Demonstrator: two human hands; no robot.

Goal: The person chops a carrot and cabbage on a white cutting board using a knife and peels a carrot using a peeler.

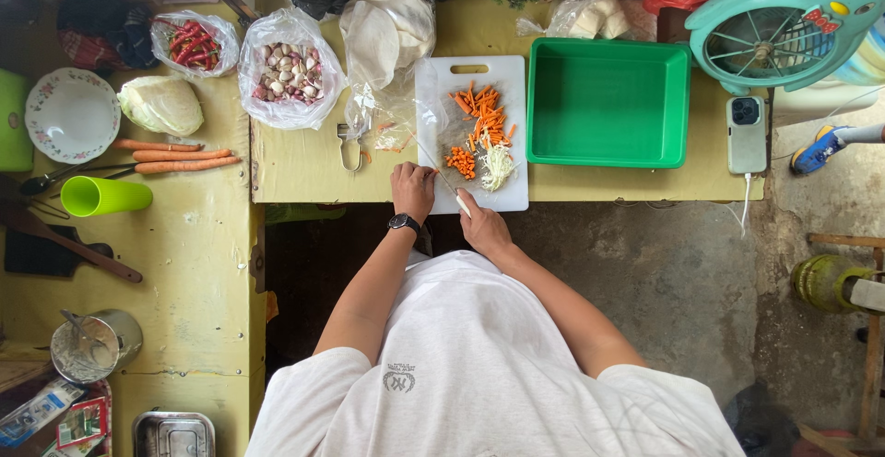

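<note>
Hands: both work close together at the 6 o'clock edge of the white cutting board [472,70].
Left hand [412,190]: wristwatch on the wrist, fingers curled down and pinning something small on the board; what is under them I cannot make out.
Right hand [481,227]: closed round the pale handle of a knife [442,179], blade angling up toward 11 o'clock, tip just beside the left knuckles.
Carrot pieces [481,116]: orange sticks scattered mid-board, a small diced heap [460,161] at 12 o'clock of the blade, pale shreds [497,164] to its 3 o'clock.
Doing it well: I judge the knuckles should stay tucked ahead of the edge, the blade dropping straight, cut bits pushed up the board.
Further out: peeler [350,151] at 9 o'clock of the board, empty green tub [608,102] at 3 o'clock, whole carrots [175,156] and a cabbage [161,104] well apart on the yellow surface [304,167] at 9 o'clock.
</note>
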